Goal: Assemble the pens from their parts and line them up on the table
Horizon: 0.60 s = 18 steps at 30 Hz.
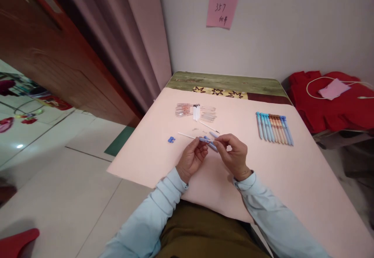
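Observation:
My left hand (192, 157) is closed in a pinch around a blue pen barrel (203, 140), held roughly level above the table. At the barrel's right end, the thumb and forefinger of my right hand (233, 153) are pressed together; what they grip is too small to make out. Just behind and below my fingers lie more blue pen parts (214, 134). A thin white refill (184, 135) sticks out to the left of my left fingertips. Small blue pieces (171, 139) rest to the left. Another refill (209, 127) with a dark tip lies behind my hands.
White refills (196, 114) with black tips lie between clear tubes (182, 110) and pale clear parts (208, 114). A row of blue and brown pens (274, 129) is at the right of the covered table (277, 184). Red cloth (330, 110) lies beyond the right edge.

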Motion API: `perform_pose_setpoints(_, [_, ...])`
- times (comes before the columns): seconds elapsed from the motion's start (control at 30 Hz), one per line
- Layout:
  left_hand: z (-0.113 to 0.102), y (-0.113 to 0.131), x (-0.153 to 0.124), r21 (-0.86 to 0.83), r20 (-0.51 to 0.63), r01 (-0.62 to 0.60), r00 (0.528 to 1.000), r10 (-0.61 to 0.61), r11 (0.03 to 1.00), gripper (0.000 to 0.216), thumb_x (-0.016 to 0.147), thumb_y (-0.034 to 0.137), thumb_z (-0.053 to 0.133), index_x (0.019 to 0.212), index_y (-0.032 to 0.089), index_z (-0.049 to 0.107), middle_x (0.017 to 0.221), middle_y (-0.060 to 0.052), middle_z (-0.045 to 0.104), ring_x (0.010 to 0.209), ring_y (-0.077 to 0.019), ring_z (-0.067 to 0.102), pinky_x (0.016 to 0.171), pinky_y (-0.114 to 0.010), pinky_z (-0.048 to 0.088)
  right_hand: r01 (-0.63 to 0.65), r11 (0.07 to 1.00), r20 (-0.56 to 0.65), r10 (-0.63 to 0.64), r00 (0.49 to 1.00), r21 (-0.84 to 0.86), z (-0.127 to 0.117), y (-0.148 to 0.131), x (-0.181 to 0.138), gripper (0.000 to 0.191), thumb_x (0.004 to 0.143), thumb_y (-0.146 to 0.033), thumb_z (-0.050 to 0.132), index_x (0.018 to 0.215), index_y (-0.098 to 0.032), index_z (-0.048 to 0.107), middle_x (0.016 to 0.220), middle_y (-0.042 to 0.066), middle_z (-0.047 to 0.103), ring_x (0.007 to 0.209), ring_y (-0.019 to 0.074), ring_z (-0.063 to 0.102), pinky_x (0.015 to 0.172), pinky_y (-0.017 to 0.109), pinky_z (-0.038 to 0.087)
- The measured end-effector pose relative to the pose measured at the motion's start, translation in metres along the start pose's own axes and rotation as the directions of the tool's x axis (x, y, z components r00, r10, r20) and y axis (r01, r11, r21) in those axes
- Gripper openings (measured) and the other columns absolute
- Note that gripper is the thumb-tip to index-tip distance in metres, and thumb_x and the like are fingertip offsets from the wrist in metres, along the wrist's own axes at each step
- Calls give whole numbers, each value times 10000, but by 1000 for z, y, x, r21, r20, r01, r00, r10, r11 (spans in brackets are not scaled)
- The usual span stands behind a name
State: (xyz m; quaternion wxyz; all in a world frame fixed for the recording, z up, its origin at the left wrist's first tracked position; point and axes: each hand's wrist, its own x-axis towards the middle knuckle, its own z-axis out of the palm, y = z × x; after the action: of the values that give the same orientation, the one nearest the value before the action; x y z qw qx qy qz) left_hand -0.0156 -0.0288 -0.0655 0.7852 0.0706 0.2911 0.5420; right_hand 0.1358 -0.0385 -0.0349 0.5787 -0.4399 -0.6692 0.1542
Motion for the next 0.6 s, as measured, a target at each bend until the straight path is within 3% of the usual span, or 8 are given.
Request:
perform_pose_setpoints(0.43, [-1, -1, 0, 28, 25, 1, 1000, -2, 1000, 147, 916, 200, 608, 864, 82, 679, 728, -58, 714, 584, -94, 657, 537, -169, 562, 18, 999, 75, -14, 997, -50, 2, 9, -4, 66, 865, -241, 666, 811, -205, 655, 718, 7, 645, 555, 104, 526, 539, 241, 455])
perform_pose_setpoints(0.5, [-2, -2, 0, 37, 49, -1, 999, -1, 999, 99, 891, 172, 635, 890, 83, 679, 741, -51, 710, 597, -94, 660, 544, -168, 563, -52, 999, 98, 52, 994, -4, 4, 9, -5, 100, 856, -276, 678, 792, -202, 660, 704, 7, 641, 557, 104, 521, 541, 242, 453])
perform_pose_setpoints(0.6, [-3, -2, -2, 26, 75, 7, 997, -9, 1000, 75, 866, 121, 646, 926, 88, 677, 752, -40, 698, 615, -92, 661, 553, -160, 560, -285, 945, 186, 254, 949, 161, 8, 8, -4, 188, 826, -371, 709, 800, -195, 650, 681, -8, 623, 532, 96, 494, 506, 234, 431])
